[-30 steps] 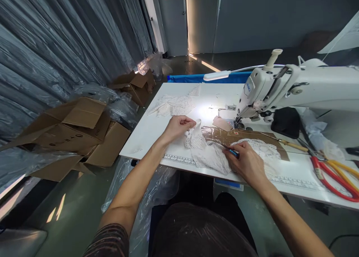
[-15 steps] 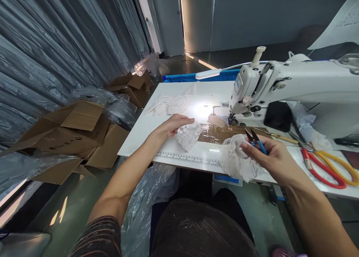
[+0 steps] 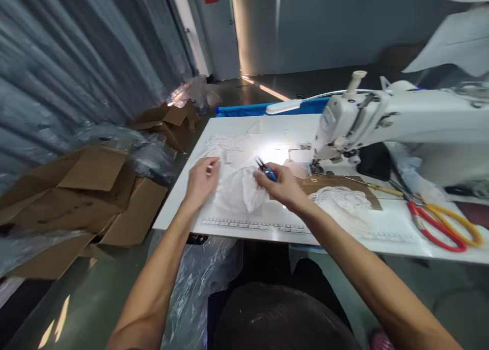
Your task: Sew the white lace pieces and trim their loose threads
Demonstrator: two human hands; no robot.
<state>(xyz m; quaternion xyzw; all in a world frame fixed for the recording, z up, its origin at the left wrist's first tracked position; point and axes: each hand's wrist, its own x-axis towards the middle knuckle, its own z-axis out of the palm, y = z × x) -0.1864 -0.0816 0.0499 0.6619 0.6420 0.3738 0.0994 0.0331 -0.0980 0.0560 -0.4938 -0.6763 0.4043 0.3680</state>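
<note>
My right hand (image 3: 281, 184) is closed around blue-handled thread snips (image 3: 269, 173), whose dark blades point up and left. Its fingertips are at the upper right of a white lace piece (image 3: 239, 191) lying crumpled on the table; whether they also grip the lace I cannot tell. My left hand (image 3: 202, 181) is to the left of that lace, fingers bent, with a gap between thumb and forefinger and nothing visible in them. Just behind it lie flat lace pieces (image 3: 233, 145). Another bunched white lace piece (image 3: 342, 199) lies on the right, below my right forearm.
A white sewing machine (image 3: 412, 118) stands at the right of the white table (image 3: 171, 207). Large scissors (image 3: 435, 227) with red and yellow handles and an awl (image 3: 382, 188) lie nearby. A ruler strip (image 3: 252, 224) runs along the front edge. Cardboard boxes (image 3: 91, 171) stand left.
My right hand has moved left with the snips, leaving the bunched lace on the right. The lace from my left hand now lies on the table; that hand has shifted left. The view has tilted slightly.
</note>
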